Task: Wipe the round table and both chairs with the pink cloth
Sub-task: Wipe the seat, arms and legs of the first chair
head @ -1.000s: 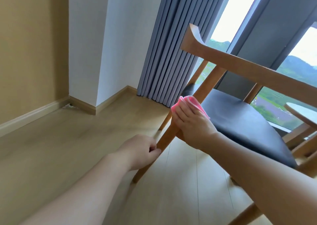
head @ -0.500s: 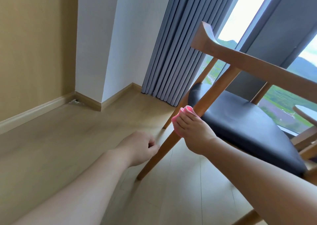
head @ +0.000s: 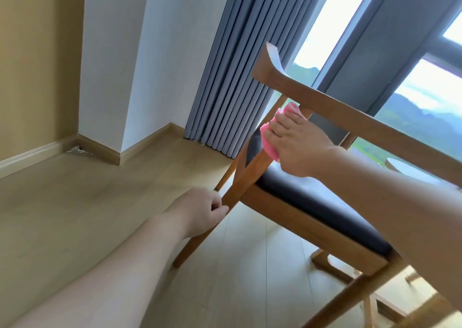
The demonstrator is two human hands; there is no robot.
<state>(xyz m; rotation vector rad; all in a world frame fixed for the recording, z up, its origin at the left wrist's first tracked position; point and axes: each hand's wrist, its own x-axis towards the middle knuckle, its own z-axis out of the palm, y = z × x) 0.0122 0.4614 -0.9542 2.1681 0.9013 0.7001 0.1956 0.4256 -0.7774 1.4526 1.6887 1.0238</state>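
Pale laminate floor (head: pixel 62 202), tan wall at far left, white corner column with wood skirting, then pleated grey-blue curtain (head: pixel 232 65) and a dark-framed window. Left hand (head: pixel 200 211) is low, fingers curled round the lower part of the chair's rear leg (head: pixel 202 237), bracing it. Chair (head: pixel 312 225) reads as solid wood, rigid, smooth lacquered finish, probably moderate weight; the leg or top rail (head: pixel 362 120) are the safe places to hold, not the seat pad. Seat (head: pixel 312 200) is black, slightly glossy, looks like faux leather: soft, wipes easily, could mark under hard pressure. Right hand (head: pixel 297 142) wraps the pink cloth (head: pixel 268 141) around the back upright just above seat level, below the curved rail, fingers clamped over it. Cloth looks like fluffy microfibre: light, limp, conforms to the round post, best gripped bunched as now. Round table edge (head: pixel 400 163) shows pale at far right behind the forearm, mostly hidden.
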